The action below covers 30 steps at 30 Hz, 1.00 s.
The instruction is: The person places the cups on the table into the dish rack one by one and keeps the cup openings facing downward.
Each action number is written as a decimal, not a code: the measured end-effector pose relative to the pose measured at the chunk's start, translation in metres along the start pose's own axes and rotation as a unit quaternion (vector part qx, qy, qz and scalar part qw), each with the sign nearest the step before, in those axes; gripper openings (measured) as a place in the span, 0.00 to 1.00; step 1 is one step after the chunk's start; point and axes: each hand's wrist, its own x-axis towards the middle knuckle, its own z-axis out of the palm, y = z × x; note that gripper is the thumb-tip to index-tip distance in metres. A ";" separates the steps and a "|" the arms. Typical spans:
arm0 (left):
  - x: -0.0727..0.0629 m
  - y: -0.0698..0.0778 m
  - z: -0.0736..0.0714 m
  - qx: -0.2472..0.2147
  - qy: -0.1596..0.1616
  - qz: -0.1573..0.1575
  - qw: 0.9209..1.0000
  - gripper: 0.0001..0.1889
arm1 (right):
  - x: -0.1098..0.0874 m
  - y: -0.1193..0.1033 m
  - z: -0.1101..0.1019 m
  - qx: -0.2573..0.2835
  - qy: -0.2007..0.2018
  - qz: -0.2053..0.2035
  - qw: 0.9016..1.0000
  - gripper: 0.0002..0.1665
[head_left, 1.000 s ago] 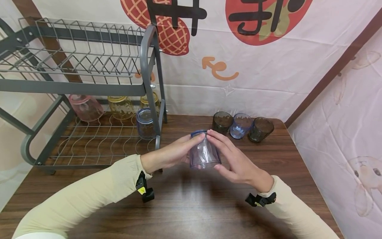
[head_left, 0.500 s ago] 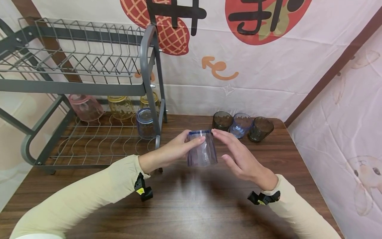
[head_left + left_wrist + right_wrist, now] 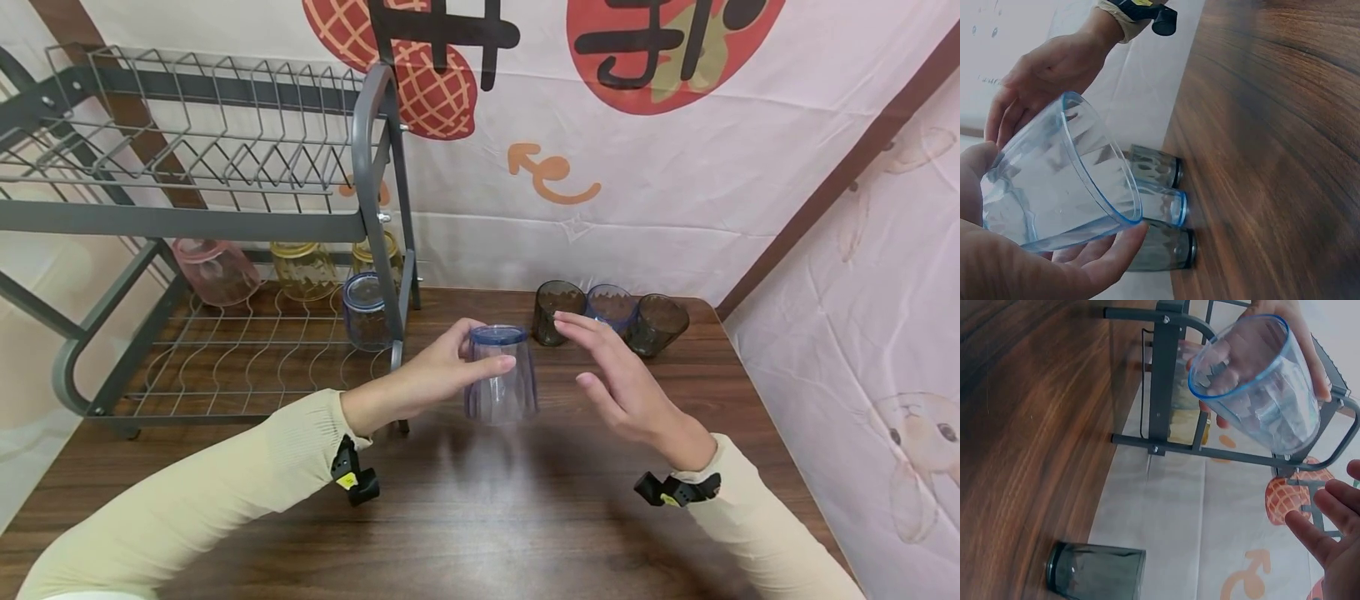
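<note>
My left hand (image 3: 438, 371) grips a clear, blue-tinted drinking glass (image 3: 501, 379) above the table, thumb across its near side and fingers behind. The glass is upside down, its blue base uppermost in the head view. The left wrist view shows its open mouth (image 3: 1100, 162) with a blue rim. My right hand (image 3: 633, 387) is apart from the glass, to its right, with fingers extended and nothing held. In the right wrist view several of its fingers (image 3: 1319, 534) show spread at the right edge.
A grey two-tier dish rack (image 3: 247, 221) stands at left; its lower shelf bears an upturned pink glass (image 3: 217, 271), two yellow glasses (image 3: 303, 271) and a blue glass (image 3: 366, 312). Two dark glasses (image 3: 658, 323) flank a blue tumbler (image 3: 611, 304) at the table's back, near the fabric wall.
My right hand has come off the glass and moved right, its fingers opening out. The left hand keeps hold of the glass, which has shifted slightly left and turned more upright with its base up.
</note>
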 end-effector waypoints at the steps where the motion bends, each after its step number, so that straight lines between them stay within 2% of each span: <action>1: 0.000 0.000 0.000 0.000 0.002 0.004 1.000 0.31 | 0.000 0.000 -0.002 -0.001 0.002 0.003 1.000 0.34; 6: -0.001 -0.002 -0.002 0.019 0.011 0.033 0.999 0.31 | 0.000 0.003 -0.008 0.001 0.014 0.019 1.000 0.37; 9: -0.002 -0.003 -0.003 0.046 0.018 0.057 0.997 0.31 | 0.000 0.005 -0.011 0.003 0.024 0.020 1.000 0.38; 16: -0.003 -0.005 -0.004 0.122 0.036 0.114 0.985 0.33 | 0.002 0.011 -0.020 0.008 0.047 0.022 0.999 0.37; 24: -0.005 -0.007 -0.006 0.145 0.042 0.144 0.978 0.35 | 0.002 0.019 -0.032 0.006 0.066 0.042 0.997 0.35; 30: -0.009 -0.007 -0.010 0.163 0.048 0.161 0.972 0.36 | 0.001 0.023 -0.038 -0.010 0.072 0.076 0.995 0.35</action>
